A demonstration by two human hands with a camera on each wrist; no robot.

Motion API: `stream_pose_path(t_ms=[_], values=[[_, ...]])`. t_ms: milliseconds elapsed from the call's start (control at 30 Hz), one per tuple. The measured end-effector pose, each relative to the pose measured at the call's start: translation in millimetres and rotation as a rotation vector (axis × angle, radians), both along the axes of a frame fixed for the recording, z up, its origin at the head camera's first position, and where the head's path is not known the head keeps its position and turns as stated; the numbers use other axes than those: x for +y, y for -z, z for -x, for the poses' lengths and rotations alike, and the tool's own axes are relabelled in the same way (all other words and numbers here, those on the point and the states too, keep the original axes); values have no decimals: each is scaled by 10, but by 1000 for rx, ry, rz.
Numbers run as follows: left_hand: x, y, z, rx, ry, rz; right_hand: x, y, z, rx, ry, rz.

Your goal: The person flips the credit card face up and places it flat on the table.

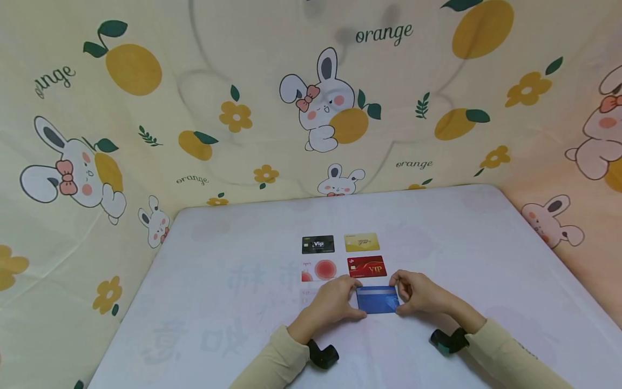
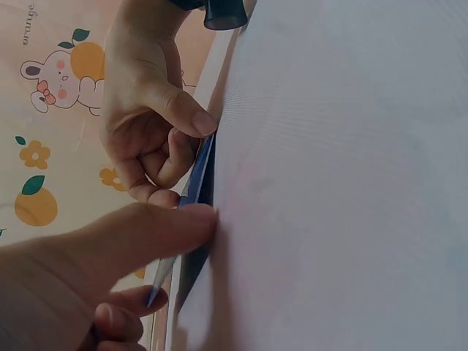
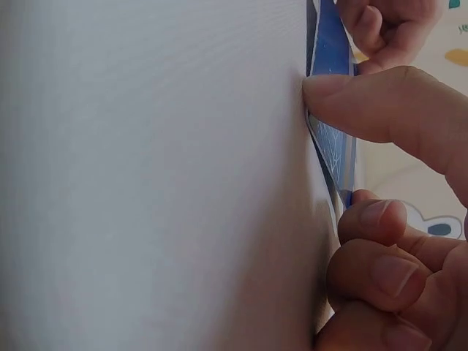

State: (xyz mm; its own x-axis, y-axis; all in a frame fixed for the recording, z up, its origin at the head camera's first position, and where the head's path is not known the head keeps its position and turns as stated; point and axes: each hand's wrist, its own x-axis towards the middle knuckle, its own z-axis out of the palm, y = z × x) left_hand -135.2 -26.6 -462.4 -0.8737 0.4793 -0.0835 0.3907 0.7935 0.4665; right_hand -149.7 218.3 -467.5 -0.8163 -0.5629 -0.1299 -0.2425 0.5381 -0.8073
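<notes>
A blue card [image 1: 378, 300] lies almost flat at the near end of a group of cards, pinched at both ends. My left hand [image 1: 334, 300] grips its left end between thumb and forefinger. At the opposite end, my right hand [image 1: 421, 292] pinches it the same way. In both wrist views the blue card [image 2: 196, 179] [image 3: 333, 139] appears nearly edge-on, close to the tabletop. Just beyond it lies a red VIP card [image 1: 366, 267]. A pale card [image 1: 307, 295] is partly hidden by the left hand.
Farther back are a black Vip card [image 1: 318, 245], a gold card [image 1: 362, 242] and a white card with a red circle [image 1: 311, 270]. They lie flat on the white-covered table [image 1: 218, 259]. A patterned curtain [image 1: 272, 70] stands behind and at the sides.
</notes>
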Motion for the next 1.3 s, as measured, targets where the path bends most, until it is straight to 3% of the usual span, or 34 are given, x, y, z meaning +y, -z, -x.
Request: stream_pose_path(t_ms=[267, 433, 1167, 1300], values=[[-50, -26, 29, -19, 10, -66, 52, -7, 6, 43, -26, 11], [-75, -49, 65, 10, 32, -87, 65, -41, 14, 66, -36, 8], [-107, -16, 60, 43, 35, -59, 77, -141, 7, 122, -31, 41], [-118, -10, 59, 85, 41, -50, 65, -167, 18, 132, -27, 58]])
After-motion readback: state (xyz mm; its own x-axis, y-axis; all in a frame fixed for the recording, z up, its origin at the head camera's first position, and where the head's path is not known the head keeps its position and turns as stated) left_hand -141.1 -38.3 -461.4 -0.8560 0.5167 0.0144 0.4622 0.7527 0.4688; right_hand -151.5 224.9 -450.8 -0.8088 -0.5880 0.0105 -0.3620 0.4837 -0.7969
